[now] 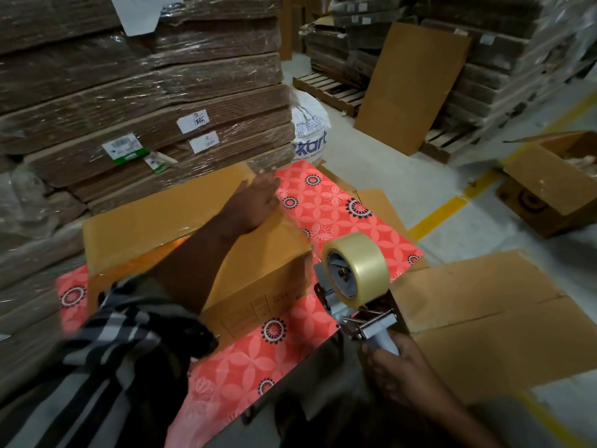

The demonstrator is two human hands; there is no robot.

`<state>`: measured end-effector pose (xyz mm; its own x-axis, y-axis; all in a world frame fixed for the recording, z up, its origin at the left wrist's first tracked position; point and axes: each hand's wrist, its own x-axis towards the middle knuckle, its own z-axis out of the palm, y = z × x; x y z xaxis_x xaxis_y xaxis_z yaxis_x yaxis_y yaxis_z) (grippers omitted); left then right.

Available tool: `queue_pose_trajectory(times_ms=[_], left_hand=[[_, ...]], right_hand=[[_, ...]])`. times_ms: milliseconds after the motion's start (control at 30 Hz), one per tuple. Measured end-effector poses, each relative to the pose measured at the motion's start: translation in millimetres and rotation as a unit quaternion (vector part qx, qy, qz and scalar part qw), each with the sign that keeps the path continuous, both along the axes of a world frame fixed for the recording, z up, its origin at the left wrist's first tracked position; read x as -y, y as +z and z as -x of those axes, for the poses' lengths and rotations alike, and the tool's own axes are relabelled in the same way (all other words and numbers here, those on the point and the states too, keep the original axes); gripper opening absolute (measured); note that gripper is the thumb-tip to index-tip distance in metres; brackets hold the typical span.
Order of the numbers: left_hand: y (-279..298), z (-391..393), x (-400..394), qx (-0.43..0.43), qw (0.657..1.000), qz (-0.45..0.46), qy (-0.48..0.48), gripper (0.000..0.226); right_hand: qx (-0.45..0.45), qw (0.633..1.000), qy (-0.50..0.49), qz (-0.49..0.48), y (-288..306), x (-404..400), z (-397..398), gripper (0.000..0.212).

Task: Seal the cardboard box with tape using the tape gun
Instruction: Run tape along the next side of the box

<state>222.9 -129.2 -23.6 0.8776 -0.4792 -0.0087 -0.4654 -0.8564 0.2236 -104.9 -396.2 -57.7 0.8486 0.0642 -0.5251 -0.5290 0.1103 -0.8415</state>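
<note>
A brown cardboard box [155,218] lies on a table covered by a red flowered cloth [326,208]. My left hand [256,202] rests flat on the box's top near its far right corner, fingers straight. My right hand [392,367] grips the handle of a grey tape gun [352,282] that carries a roll of clear tape. The gun's front sits at the box's near right corner, where shiny tape runs along the top edge.
Wrapped stacks of flattened cartons [139,101] rise just behind the table. A flattened carton [491,312] lies to the right of the tape gun. An open box [555,189] and a white sack [308,127] stand on the floor beside a yellow line [452,205].
</note>
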Motion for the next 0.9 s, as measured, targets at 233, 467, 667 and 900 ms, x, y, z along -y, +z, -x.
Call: queue_pose_trajectory(times_ms=[233, 467, 667, 900], left_hand=[[-18, 84, 41, -0.007, 0.992, -0.007, -0.127, 0.054], [-29, 90, 48, 0.044, 0.995, -0.003, -0.094, 0.062], [-33, 78, 49, 0.042, 0.997, 0.012, -0.060, 0.058], [-39, 65, 51, 0.055, 0.997, 0.031, -0.037, 0.057]], right_hand=[[0.004, 1.000, 0.018, 0.019, -9, -1, -4, 0.011], [-0.006, 1.000, 0.012, 0.028, -21, -5, -17, 0.014], [0.002, 0.998, 0.022, 0.066, -47, -15, -44, 0.015], [-0.026, 0.994, 0.008, 0.103, -66, -19, -64, 0.011]])
